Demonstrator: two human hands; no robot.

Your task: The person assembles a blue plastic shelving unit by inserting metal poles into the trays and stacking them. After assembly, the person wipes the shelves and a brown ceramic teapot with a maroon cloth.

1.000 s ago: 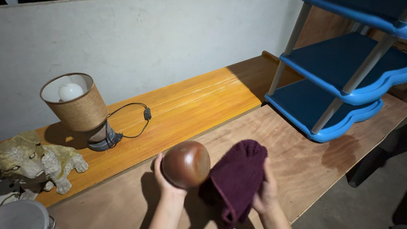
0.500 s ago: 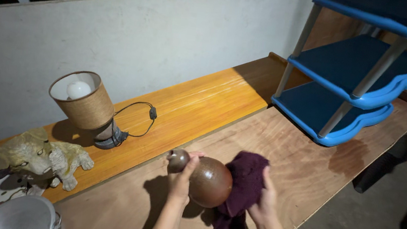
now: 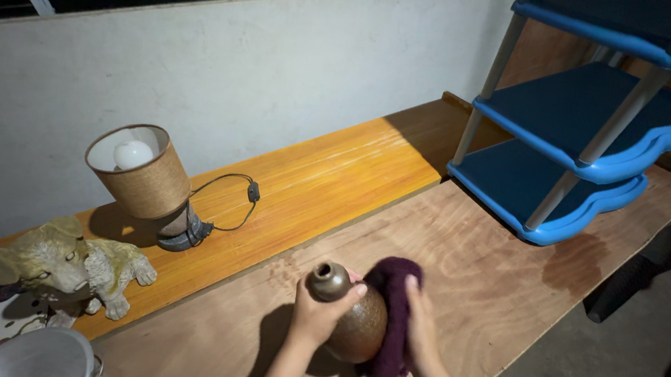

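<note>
A small brown ceramic vase point(image 3: 355, 326) with a narrow neck stands upright on the plywood board point(image 3: 476, 259). My left hand point(image 3: 315, 314) grips it around the neck and shoulder. My right hand point(image 3: 421, 324) presses a dark purple cloth point(image 3: 394, 301) against the vase's right side. The cloth drapes over the vase's side and hangs down to the board.
A small lamp point(image 3: 144, 178) with a tan shade and a black cord sits on the orange wooden bench point(image 3: 337, 172). A stone-coloured dog figurine point(image 3: 70, 265) lies at the left, a metal pot point(image 3: 36, 356) below it. A blue plastic shelf rack point(image 3: 596, 123) stands at the right.
The vase went from tipped, with its round base toward me, to upright on the board. My left hand moved up to its neck, and the cloth now wraps its right side.
</note>
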